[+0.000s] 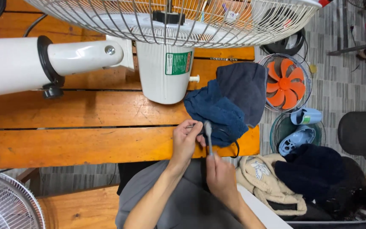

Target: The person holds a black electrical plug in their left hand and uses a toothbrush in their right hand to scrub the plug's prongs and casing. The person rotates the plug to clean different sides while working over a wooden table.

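The left hand [186,142] is curling its fingers and pinching something small at its fingertips, too tiny to tell what it is. The right hand [220,174] is closing around the bottom end of a thin grey tool [208,138], which is pointing up between the two hands. The tool is looking like a skinny stick with a rounder, paler tip, and that tip is sitting just beside the left hand's fingers. Both hands are working close together at the near edge of an orange wooden table [77,144]. Just past the fingertips, a blue cloth [217,112] is lying crumpled on the table, soft and fuzzy, and a darker grey cloth [244,91] is lying partly on top of it, farther from the hands. A thin black cord [236,149] is peeking out under the blue cloth, near the right hand. Farther up from the hands, a big white fan [166,68] is lying across the table, with its wire cage [170,21] at the top and its thick white pole [13,63] stretching away to the left. To the right of the hands, down on the floor, a small fan with orange blades [284,82] is resting, and pale blue fan parts [301,127] are sitting just below it. A cream fuzzy cloth [261,178] and a dark blue fuzzy cloth [310,169] are piling up beside the right arm.
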